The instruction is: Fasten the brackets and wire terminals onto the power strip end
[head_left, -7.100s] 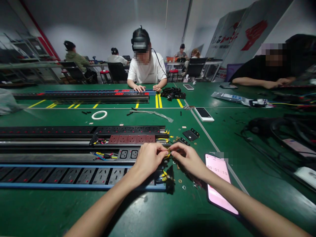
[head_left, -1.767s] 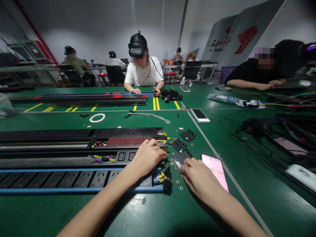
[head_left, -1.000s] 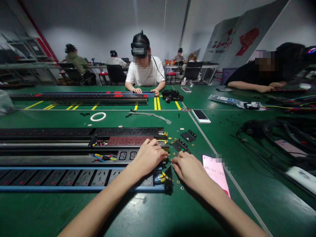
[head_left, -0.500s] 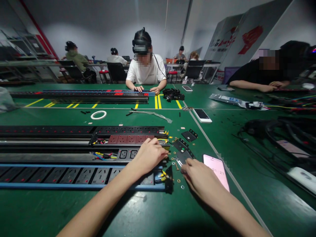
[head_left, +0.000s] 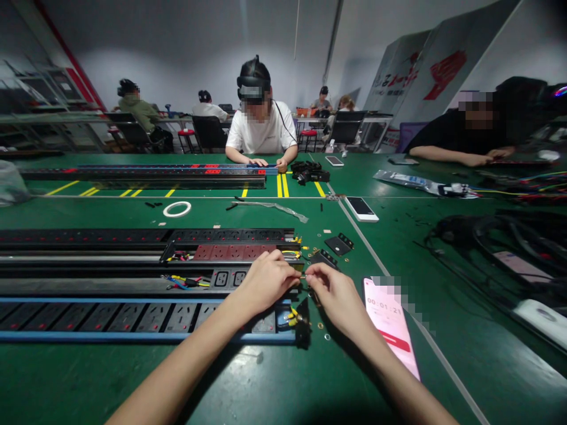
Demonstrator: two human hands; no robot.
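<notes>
My left hand (head_left: 271, 280) rests over the ends of the power strips and pinches a small brass screw (head_left: 303, 277) between thumb and fingers. My right hand (head_left: 335, 293) meets it at the screw's free end, thumb and forefinger pressed together; whatever they hold is too small to make out. Below the left wrist lies a blue-framed socket strip (head_left: 155, 316) with yellow-sleeved wires (head_left: 292, 316) at its end. A strip with brown sockets (head_left: 221, 252) and loose wires lies behind. Black brackets (head_left: 339, 244) and small washers (head_left: 327, 337) lie around the right hand.
A phone with a running timer (head_left: 384, 319) lies right of my right hand. Farther back are a white tape roll (head_left: 177, 209), a white phone (head_left: 361, 209) and black cables (head_left: 487, 248). A co-worker (head_left: 261, 127) handles strips across the table.
My right hand has moved up and left from the small parts on the table to the screw at my left fingertips. My left hand has stayed in place.
</notes>
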